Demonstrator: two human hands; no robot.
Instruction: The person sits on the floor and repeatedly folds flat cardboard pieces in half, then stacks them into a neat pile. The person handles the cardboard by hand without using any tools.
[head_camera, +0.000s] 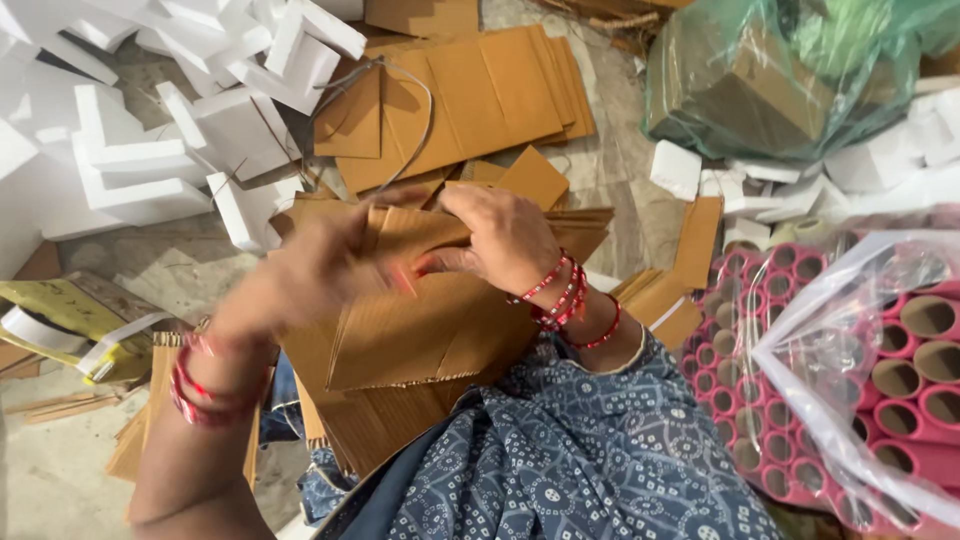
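- A clear plastic bag (850, 330) at the right holds pink paper tubes (900, 385) with brown cardboard cores, stood on end so their round open mouths face up; more of the same tubes stand packed together just beside the bag.
- A green-tinted plastic bag (790, 75) at the top right holds brown blocks, seen dimly through the film.
- The corrugated cardboard sheets (420, 340) lie in a stack on the person's lap, over a blue cloth printed with small white dots; they are brown, flat and ribbed, with rough cut edges.
- More flat cardboard pieces (470, 95) lie spread on the floor beyond the lap, with a thin grey strap curled over them.
- White foam blocks (170, 130), angular and stepped, are heaped at the upper left of the floor, and a few more lie at the right.
- The right hand (505, 240), wrist ringed with red bangles, bends over the top edge of the stack, its fingers curled and clamped on the top sheet.
- The left hand (310, 270) is blurred, raised over the left part of the stack with red bangles at the wrist; I cannot tell whether its fingers are apart or closed.
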